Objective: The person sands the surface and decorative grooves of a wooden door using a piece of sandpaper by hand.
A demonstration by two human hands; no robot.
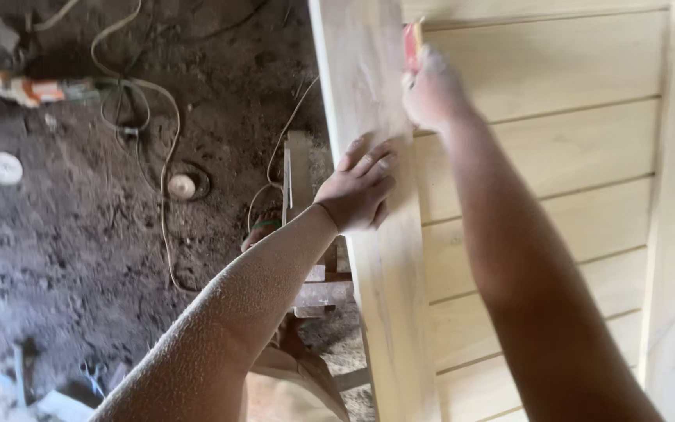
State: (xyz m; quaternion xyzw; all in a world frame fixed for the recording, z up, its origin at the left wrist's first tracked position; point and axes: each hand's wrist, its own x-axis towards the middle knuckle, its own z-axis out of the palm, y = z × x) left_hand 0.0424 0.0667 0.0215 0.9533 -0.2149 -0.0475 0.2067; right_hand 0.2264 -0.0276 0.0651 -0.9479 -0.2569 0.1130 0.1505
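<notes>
The left hand [355,190] lies flat on the side board of a pale wood door [556,195]. Its arm comes up from the bottom of the view, dusty and bent at the elbow. Its fingers [374,162] are a little spread and press on the wood, holding nothing.

The right hand [431,92] is higher up, past the left fingers, with its arm stretched out long over the door slats. Its fingers are curled shut around a small red and yellow piece [413,41], and the piece touches the edge of the side board. I cannot tell what the piece is.

The door fills the right side. Left of the fingers is a dirt floor [64,250] with a cord [167,156], an orange tool [37,90] and two round white discs [5,167].
</notes>
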